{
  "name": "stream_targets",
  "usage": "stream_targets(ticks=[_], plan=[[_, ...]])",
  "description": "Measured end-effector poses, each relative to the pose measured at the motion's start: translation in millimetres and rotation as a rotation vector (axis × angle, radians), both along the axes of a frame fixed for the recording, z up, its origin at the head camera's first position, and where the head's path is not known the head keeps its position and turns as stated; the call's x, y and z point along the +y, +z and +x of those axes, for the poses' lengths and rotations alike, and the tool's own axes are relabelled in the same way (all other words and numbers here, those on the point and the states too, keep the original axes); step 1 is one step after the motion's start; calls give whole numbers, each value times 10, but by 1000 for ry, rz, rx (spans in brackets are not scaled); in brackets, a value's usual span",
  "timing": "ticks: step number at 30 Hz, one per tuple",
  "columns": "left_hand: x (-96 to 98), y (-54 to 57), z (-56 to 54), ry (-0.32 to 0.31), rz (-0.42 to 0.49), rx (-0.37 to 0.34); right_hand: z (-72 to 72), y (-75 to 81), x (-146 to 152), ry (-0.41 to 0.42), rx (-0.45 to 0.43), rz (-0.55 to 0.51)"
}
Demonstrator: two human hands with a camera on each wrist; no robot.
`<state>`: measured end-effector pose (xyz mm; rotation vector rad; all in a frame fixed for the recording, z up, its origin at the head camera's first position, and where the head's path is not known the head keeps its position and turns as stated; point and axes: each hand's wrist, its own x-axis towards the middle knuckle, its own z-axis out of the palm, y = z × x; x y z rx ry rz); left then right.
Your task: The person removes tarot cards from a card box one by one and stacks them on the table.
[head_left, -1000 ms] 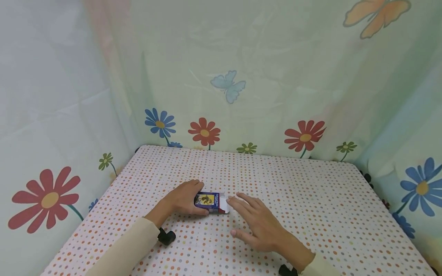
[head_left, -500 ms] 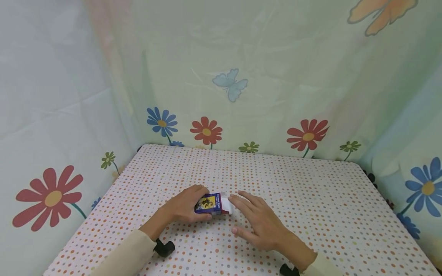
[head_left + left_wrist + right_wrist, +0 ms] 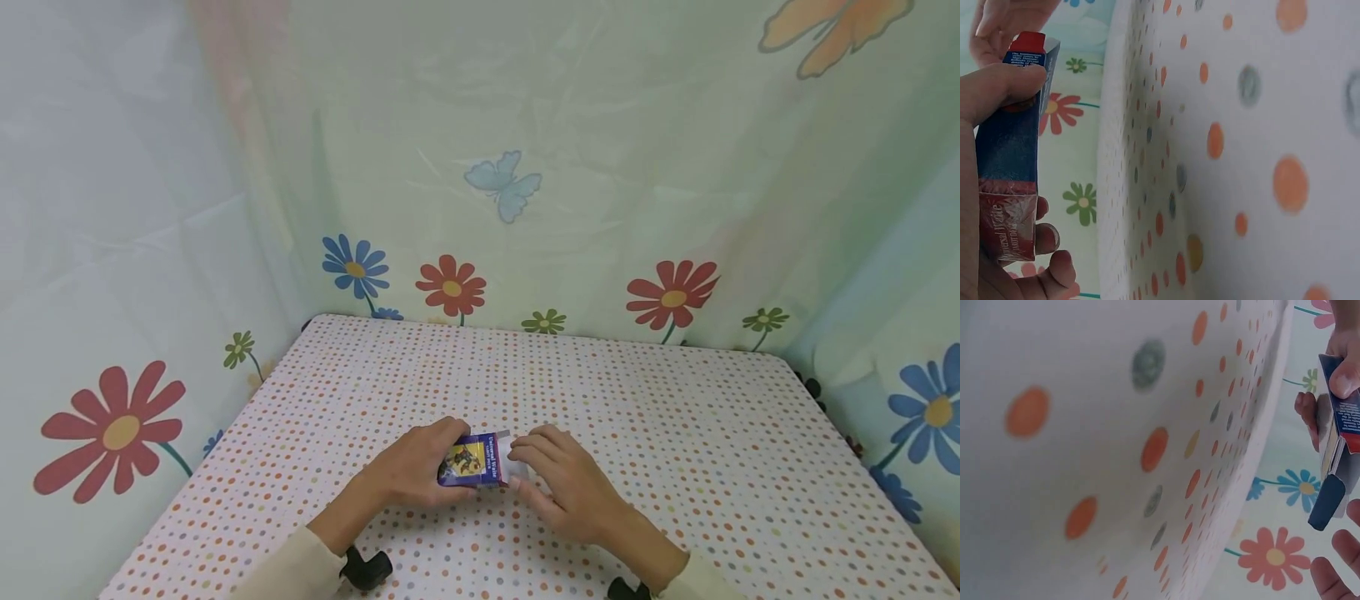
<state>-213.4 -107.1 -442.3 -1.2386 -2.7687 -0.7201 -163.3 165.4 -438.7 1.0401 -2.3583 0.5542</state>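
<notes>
The box point(image 3: 467, 462) shifted rightward, left hand point(image 3: 422, 463) hiding one end.

The box point(image 3: 468, 461) is blue with a yellow picture panel, white lettering and red at its end. Orange, grey and mustard dots pepper the white desk point(image 3: 600, 383). Red, blue and green flowers point(image 3: 452, 287) and butterflies point(image 3: 507, 187) in pale blue and orange mark the pale green curtain point(image 3: 600, 125). The sleeves point(image 3: 296, 568) are cream, the wrist cameras point(image 3: 368, 571) black.
</notes>
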Motion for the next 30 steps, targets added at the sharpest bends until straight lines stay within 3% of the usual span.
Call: stream_targets(ticks=[6, 12, 21, 30], plan=[[34, -55, 121, 12, 53, -16, 11, -25, -44, 7, -24, -70], [40, -82, 208, 36, 104, 43, 74, -44, -80, -5, -26, -120], [46, -86, 236, 64, 139, 109, 159, 10, -234, -153, -214, -242], [59, -98, 241, 59, 160, 162, 196, 31, -293, -266, -336, -238]])
